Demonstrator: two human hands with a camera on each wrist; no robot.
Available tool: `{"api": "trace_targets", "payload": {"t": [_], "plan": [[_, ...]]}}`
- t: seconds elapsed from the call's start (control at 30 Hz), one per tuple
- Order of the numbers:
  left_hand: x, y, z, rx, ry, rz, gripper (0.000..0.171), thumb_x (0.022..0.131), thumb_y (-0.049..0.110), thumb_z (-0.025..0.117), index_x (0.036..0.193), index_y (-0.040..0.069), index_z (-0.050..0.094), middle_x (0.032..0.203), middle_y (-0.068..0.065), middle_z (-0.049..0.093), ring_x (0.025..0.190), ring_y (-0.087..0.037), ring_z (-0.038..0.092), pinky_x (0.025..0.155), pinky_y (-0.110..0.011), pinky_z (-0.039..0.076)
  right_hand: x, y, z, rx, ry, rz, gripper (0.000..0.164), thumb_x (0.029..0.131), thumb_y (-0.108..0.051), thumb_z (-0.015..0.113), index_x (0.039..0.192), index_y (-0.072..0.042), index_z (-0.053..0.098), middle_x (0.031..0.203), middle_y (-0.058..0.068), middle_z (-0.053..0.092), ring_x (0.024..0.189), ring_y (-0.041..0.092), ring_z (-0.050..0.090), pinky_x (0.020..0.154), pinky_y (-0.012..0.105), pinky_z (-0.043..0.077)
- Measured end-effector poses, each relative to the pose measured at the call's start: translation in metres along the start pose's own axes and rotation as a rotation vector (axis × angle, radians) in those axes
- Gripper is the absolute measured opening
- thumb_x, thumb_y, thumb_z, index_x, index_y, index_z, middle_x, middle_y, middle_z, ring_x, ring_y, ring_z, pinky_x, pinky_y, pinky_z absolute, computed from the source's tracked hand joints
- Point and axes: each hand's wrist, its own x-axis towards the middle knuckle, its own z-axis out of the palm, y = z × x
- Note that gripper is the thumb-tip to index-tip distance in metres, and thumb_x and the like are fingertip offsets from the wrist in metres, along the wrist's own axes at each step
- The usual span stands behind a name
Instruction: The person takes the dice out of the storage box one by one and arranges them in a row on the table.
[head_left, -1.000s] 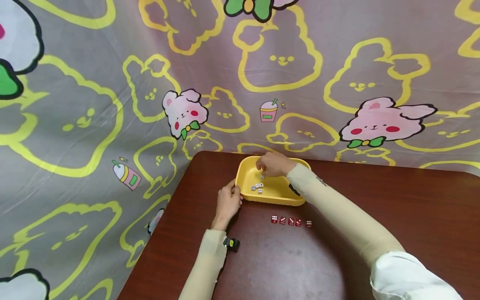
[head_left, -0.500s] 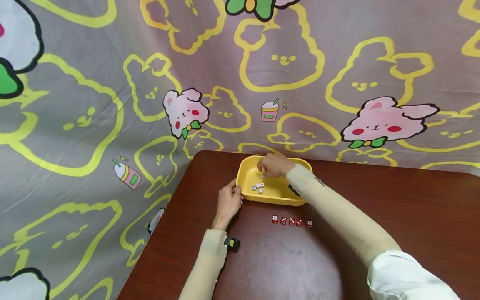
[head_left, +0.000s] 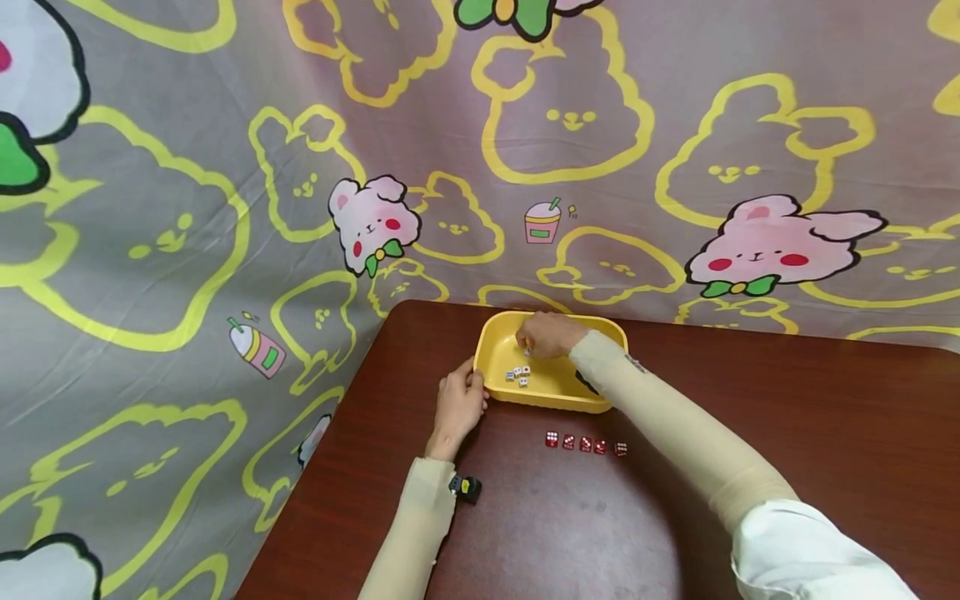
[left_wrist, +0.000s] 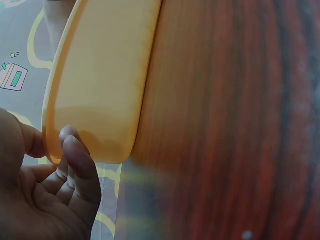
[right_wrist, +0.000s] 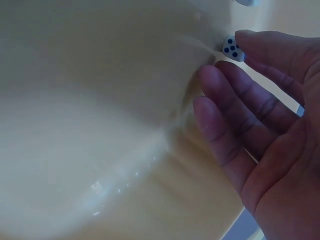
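Note:
My left hand [head_left: 459, 404] grips the near left corner of a yellow plastic tray [head_left: 557, 382], fingers and thumb at its rim in the left wrist view. Inside the tray, my right hand [head_left: 550, 335] pinches a white die [right_wrist: 232, 49] with blue dots between thumb and index finger, close to the tray's bottom. Its other fingers spread loosely beside the die. Several more white dice [head_left: 517, 372] lie together in the tray's left part, nearer the front wall. The right hand and forearm hide the tray's far right part.
A row of several red dice [head_left: 585, 444] lies on the brown table [head_left: 570, 517] in front of the tray, the rightmost a little apart. A patterned cloth [head_left: 592, 150] hangs right behind the table and along its left side.
The head view has shifted very slightly. My right hand stays at the same place in the tray with the white die, and the left hand keeps its grip on the corner.

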Motion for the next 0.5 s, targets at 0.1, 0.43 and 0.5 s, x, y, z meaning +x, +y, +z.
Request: {"api": "trace_targets", "payload": {"t": [0.1,0.43,0.5], "plan": [[0.0007,0.0003,0.0000,-0.003,-0.001,0.005,0.041,0.100,0.018,0.044,0.139,0.009,0.053,0.067,-0.004,0.067,0.048,-0.012,0.059,0.044,-0.029,0.052,0.0014,-0.0005,0.0008,-0.019,0.001,-0.001,0.014,0.078,-0.008,0.068,0.088,-0.018,0.071,0.085,-0.002,0.066,0.078,0.015,0.058,0.071,0.030,0.048],[0.0010,0.0003,-0.0005,-0.004,-0.004,0.001,0.041,0.100,0.018,0.044,0.140,0.009,0.052,0.066,-0.004,0.067,0.048,-0.012,0.059,0.044,-0.029,0.052,0.0022,-0.0030,0.0021,-0.027,-0.005,-0.003,0.013,0.081,-0.006,0.064,0.083,-0.016,0.070,0.077,-0.001,0.061,0.071,0.016,0.052,0.064,0.028,0.042],[0.0010,0.0000,-0.0002,-0.008,-0.005,-0.003,0.041,0.100,0.019,0.044,0.140,0.010,0.052,0.066,-0.005,0.067,0.048,-0.012,0.059,0.044,-0.030,0.052,0.0016,-0.0030,0.0016,-0.025,-0.002,-0.004,0.011,0.081,-0.007,0.064,0.084,-0.016,0.070,0.077,-0.001,0.061,0.071,0.016,0.052,0.065,0.028,0.043]]}}
